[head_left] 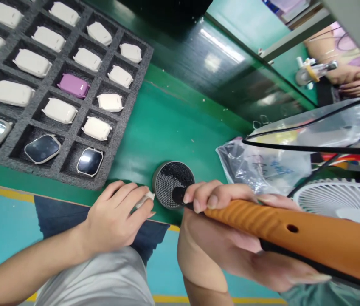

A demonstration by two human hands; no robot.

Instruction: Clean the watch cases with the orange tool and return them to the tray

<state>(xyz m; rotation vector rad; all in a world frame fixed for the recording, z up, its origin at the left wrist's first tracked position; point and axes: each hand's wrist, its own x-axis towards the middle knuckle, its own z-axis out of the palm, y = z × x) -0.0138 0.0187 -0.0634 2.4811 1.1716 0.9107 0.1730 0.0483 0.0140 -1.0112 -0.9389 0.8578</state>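
My right hand (221,229) is wrapped round an orange ribbed electric screwdriver (294,236). Its black tip (178,195) rests on a small round grey dish (173,183) with a black studded inside, at the green table's front edge. Just left of the dish, my left hand (119,214) is closed on a small white part (144,199), of which only an edge shows between the fingers. Both hands sit near the table's front edge.
A dark foam tray (71,127) at the left holds several white watch cases, one purple case (73,85) and a few screen-up watches. At the right lie a clear plastic bag (256,163), black cables and a white fan (342,199). Another person's hands (352,78) work at the far right.
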